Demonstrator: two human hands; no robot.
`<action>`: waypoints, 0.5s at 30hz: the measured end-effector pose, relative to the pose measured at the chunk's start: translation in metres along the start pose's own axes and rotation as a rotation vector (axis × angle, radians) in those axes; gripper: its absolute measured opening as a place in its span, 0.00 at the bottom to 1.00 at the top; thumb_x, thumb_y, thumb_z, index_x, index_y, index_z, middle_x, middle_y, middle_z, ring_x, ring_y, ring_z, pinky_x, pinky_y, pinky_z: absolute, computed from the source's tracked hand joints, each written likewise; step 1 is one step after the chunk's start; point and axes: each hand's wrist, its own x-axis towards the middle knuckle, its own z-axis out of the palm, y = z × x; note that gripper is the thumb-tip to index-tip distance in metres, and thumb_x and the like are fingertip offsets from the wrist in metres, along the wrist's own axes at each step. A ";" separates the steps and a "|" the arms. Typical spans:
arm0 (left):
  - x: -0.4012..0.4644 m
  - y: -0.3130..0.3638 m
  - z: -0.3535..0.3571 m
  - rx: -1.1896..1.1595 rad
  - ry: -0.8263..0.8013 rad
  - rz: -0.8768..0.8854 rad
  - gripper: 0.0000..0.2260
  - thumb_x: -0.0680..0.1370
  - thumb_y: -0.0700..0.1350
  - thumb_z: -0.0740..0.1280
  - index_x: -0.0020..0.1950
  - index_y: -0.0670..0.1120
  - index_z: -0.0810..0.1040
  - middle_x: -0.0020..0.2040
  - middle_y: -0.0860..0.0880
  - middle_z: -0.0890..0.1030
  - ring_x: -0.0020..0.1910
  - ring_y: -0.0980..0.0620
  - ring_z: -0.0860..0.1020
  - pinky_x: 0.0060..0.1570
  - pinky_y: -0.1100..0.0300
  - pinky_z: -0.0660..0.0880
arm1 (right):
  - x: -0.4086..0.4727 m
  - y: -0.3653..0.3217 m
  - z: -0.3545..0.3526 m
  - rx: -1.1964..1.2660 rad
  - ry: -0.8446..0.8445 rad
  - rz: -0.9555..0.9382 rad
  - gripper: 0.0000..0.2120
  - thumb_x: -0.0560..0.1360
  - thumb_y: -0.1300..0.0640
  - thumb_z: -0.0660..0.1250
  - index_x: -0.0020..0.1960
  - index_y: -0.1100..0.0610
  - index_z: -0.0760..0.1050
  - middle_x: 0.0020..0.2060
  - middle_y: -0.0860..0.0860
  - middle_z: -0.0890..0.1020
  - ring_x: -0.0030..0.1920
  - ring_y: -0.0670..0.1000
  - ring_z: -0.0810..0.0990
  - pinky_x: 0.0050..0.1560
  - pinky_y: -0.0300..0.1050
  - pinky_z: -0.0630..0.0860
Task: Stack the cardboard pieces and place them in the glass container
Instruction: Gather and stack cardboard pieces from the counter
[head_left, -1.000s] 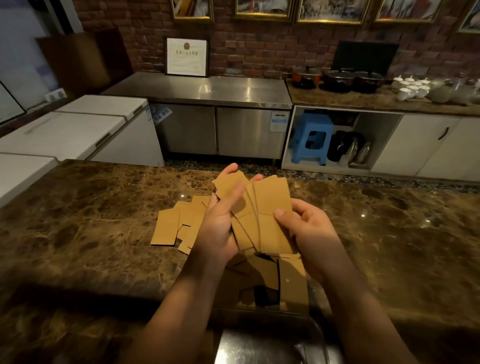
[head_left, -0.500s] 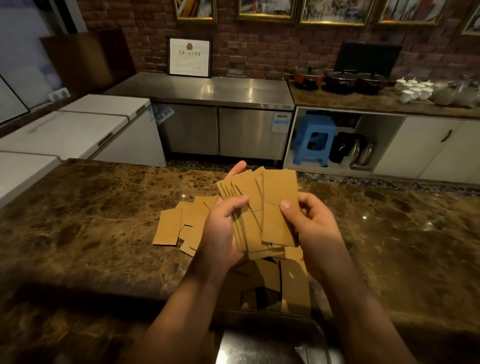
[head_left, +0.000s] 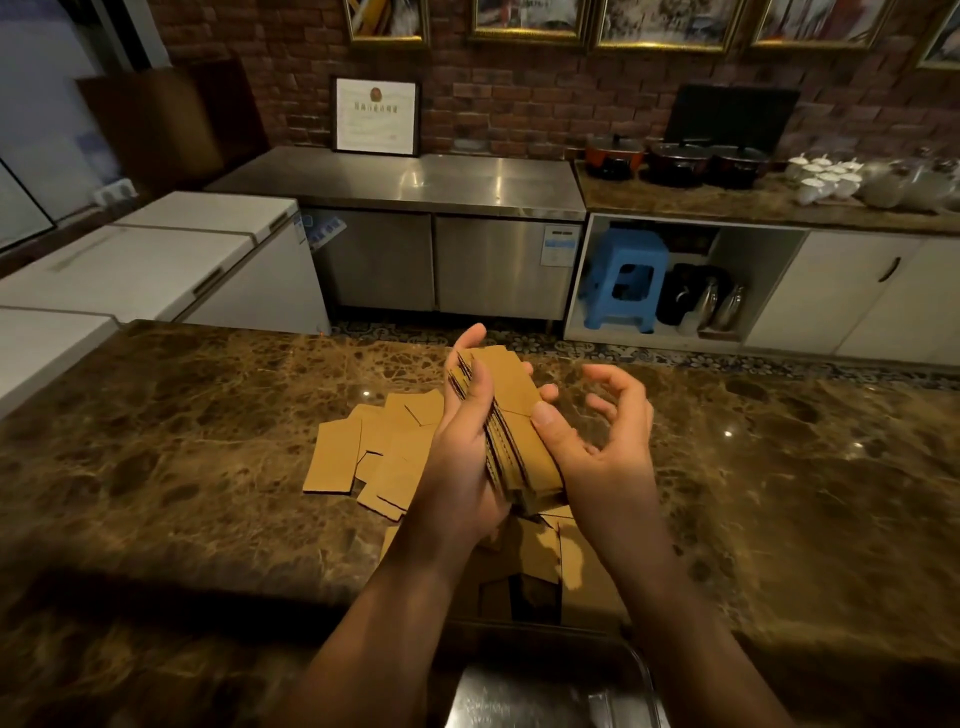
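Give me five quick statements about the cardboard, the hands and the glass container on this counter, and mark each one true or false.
1. The left hand grips a squared-up stack of cardboard pieces. True.
2. The right hand is clenched in a fist around the stack. False: its fingers are spread open, and only the thumb and palm side meet the stack.
3. Loose cardboard pieces lie on the marble counter to the left of the hands. True.
4. The stack already sits inside the glass container. False: it is held above the counter, and the container is at the near edge.
5. The counter is bare white steel. False: it is brown marble.
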 end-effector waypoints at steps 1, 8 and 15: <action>0.001 0.000 0.001 -0.024 0.026 -0.011 0.22 0.72 0.58 0.71 0.66 0.60 0.76 0.60 0.41 0.79 0.53 0.43 0.83 0.51 0.41 0.79 | -0.003 0.000 0.000 0.000 0.003 -0.071 0.13 0.76 0.43 0.69 0.57 0.34 0.69 0.66 0.44 0.69 0.67 0.43 0.71 0.63 0.47 0.77; -0.001 -0.003 0.009 -0.034 -0.062 -0.164 0.22 0.74 0.50 0.69 0.69 0.60 0.76 0.64 0.39 0.77 0.57 0.44 0.82 0.51 0.49 0.82 | -0.005 0.004 0.011 -0.349 0.110 -0.569 0.26 0.80 0.36 0.57 0.56 0.58 0.78 0.56 0.54 0.81 0.61 0.52 0.75 0.56 0.63 0.75; 0.009 0.015 -0.005 0.147 -0.066 -0.167 0.28 0.71 0.45 0.74 0.71 0.54 0.74 0.54 0.39 0.85 0.51 0.41 0.85 0.47 0.43 0.83 | 0.016 0.011 -0.015 -0.246 -0.494 -0.333 0.58 0.58 0.35 0.81 0.75 0.34 0.45 0.81 0.46 0.47 0.80 0.49 0.55 0.71 0.50 0.70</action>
